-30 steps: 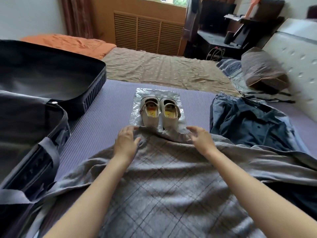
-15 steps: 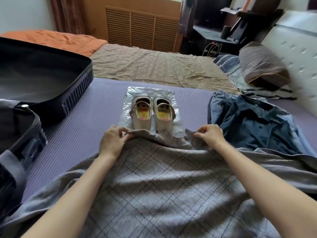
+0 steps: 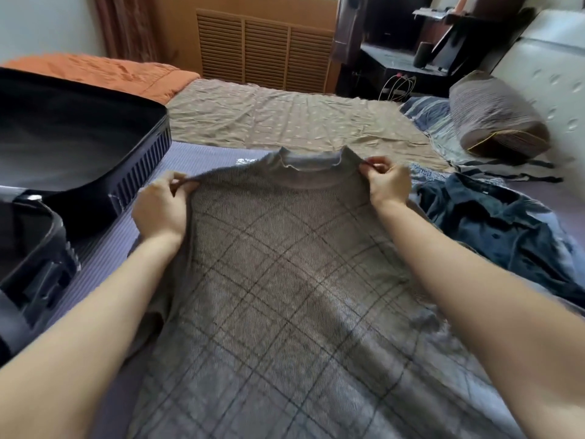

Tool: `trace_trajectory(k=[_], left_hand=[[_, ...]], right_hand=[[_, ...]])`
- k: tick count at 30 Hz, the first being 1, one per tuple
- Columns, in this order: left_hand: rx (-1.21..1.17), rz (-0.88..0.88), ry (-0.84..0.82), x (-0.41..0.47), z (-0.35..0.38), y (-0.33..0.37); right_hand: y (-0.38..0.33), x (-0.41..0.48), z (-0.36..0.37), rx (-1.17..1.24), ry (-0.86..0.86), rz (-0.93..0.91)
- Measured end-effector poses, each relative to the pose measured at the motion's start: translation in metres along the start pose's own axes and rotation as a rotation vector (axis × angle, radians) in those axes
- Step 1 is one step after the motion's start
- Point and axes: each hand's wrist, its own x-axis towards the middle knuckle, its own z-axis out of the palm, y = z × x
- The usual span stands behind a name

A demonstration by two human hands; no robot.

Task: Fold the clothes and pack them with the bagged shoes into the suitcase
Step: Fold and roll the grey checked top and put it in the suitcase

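Note:
A grey checked top (image 3: 285, 280) is held up in front of me by its shoulders, collar at the top. My left hand (image 3: 161, 207) pinches the left shoulder and my right hand (image 3: 387, 180) pinches the right shoulder. The top hides the bagged shoes; only a corner of their clear plastic bag (image 3: 243, 161) peeks out left of the collar. A dark blue shirt (image 3: 493, 229) lies crumpled on the bed to the right. The open black suitcase (image 3: 79, 160) sits at the left.
I am at a bed with a purple striped mat (image 3: 104, 251). A tan sheet (image 3: 285, 118) and orange blanket (image 3: 104, 71) lie beyond. A brown pillow (image 3: 493, 122) rests by the white headboard (image 3: 550, 71) at the right.
Both hands took hold of the top's shoulders and lifted it, stretching it wide. The raised top now covers the shoes that were visible before.

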Motion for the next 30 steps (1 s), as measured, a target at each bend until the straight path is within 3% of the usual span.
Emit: trace_trajectory(k=[7, 12, 15, 18, 21, 24, 30], left_hand=[[0.293, 0.045, -0.241, -0.017, 0.031, -0.023], [0.228, 0.116, -0.227, -0.050, 0.024, -0.004], [0.126, 0.171, -0.306, -0.091, 0.009, 0.016], [0.109, 0.253, -0.475, -0.154, -0.005, 0.020], [0.162, 0.355, -0.524, -0.219, -0.025, 0.004], [0.263, 0.370, -0.592, -0.251, -0.045, -0.023], [0.364, 0.356, -0.638, -0.246, -0.068, -0.055]], right_hand=[[0.047, -0.028, 0.024, -0.282, -0.239, -0.027], [0.058, -0.054, 0.008, -0.276, -0.275, -0.116], [0.052, -0.088, -0.012, -0.286, -0.350, -0.164], [0.056, -0.142, -0.038, -0.358, -0.531, -0.275], [0.064, -0.204, -0.069, -0.495, -0.773, -0.375], [0.076, -0.263, -0.096, -0.755, -0.750, -0.556], [0.081, -0.293, -0.112, -0.896, -0.798, -0.493]])
